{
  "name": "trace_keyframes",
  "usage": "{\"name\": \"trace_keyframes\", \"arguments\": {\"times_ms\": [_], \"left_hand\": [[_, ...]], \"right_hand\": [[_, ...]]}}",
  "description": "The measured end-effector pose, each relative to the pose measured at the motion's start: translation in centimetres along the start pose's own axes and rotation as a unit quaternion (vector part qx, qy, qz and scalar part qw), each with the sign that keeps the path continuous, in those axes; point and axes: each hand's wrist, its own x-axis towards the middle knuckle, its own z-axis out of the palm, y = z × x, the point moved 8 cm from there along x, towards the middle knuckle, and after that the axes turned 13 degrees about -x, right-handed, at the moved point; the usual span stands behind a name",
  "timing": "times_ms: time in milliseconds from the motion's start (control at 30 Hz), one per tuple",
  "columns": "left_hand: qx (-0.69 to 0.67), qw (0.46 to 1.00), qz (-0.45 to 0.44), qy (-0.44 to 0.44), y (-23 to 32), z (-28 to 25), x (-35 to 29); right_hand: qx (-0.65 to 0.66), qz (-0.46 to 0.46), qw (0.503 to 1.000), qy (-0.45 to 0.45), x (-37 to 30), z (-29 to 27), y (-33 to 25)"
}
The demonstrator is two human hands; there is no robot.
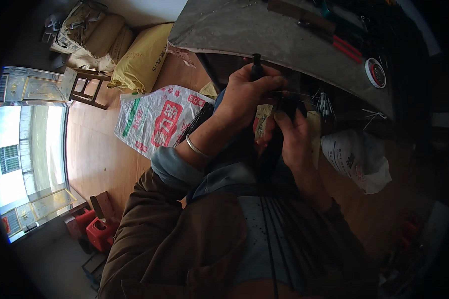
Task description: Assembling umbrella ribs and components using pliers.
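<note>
My left hand [242, 97], a pale bangle on its wrist, is closed round a slim tool with a black handle [256, 67], whose end sticks up above the fist. My right hand [293, 134] is just below and to the right, thumb pressed against bent fingers; what it grips is dark and I cannot make it out. Thin pale wires [297, 93] stretch rightward from between the hands. Long thin black strips [270, 234] lie over my lap, running towards me. More black strips [199, 121] show beside my left forearm.
A grey worktable [224, 30] stands ahead, with red-handled pliers [346, 48] and a round tin [375, 73] on it. Wire pieces [325, 105] hang at its edge. On the floor are a printed white sack [157, 119], a full yellow sack [142, 57] and a white plastic bag [359, 159].
</note>
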Motion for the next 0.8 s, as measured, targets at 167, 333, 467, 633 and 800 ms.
{"name": "trace_keyframes", "arguments": {"times_ms": [167,333,467,633,800], "left_hand": [[0.038,0.999,0.021,0.002,0.4,-0.6,0.5],[0.085,0.996,-0.001,-0.027,0.8,-0.5,0.7],[0.12,0.992,-0.023,-0.028,1.0,-0.9,0.0],[0.193,0.977,-0.056,-0.067,-0.8,-1.2,-1.6],[0.17,0.984,-0.046,-0.034,-1.1,-0.2,-2.0]], "right_hand": [[-0.023,0.023,0.998,0.046,-0.1,-0.5,0.2],[-0.045,0.014,0.998,0.033,0.0,-0.5,0.1],[-0.035,-0.002,0.998,0.049,0.1,-1.0,-0.2],[-0.048,-0.011,0.998,0.044,0.1,-0.8,-0.8],[-0.054,-0.018,0.997,0.049,-0.1,-1.2,-0.9]]}}
